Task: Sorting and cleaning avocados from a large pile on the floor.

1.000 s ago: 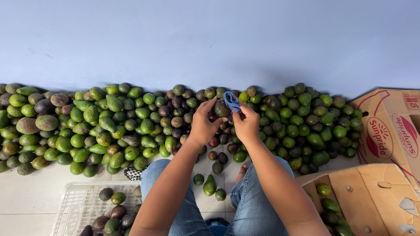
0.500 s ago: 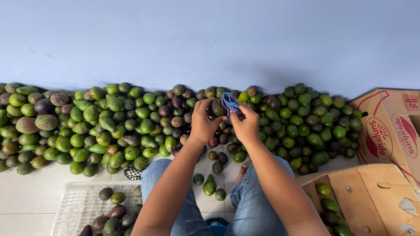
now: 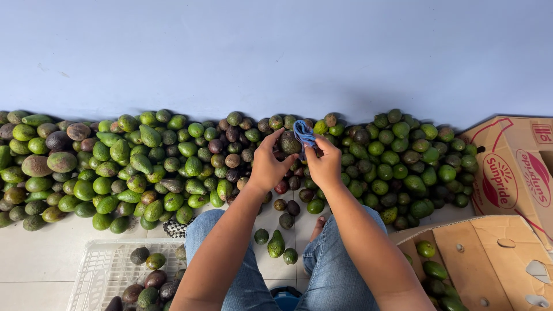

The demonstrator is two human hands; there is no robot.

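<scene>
Both my hands up over heap: left hand [image 3: 266, 167] clamped round dark avocado [image 3: 290, 143], right hand [image 3: 324, 164] pinching blue cloth [image 3: 304, 133] against it. Avocado likely firm, smooth, bruisable; cup by belly, not stem. Cloth soft, limp. Avocado pile [image 3: 144, 167] along wall; white crate [image 3: 98, 276] lower left.
</scene>
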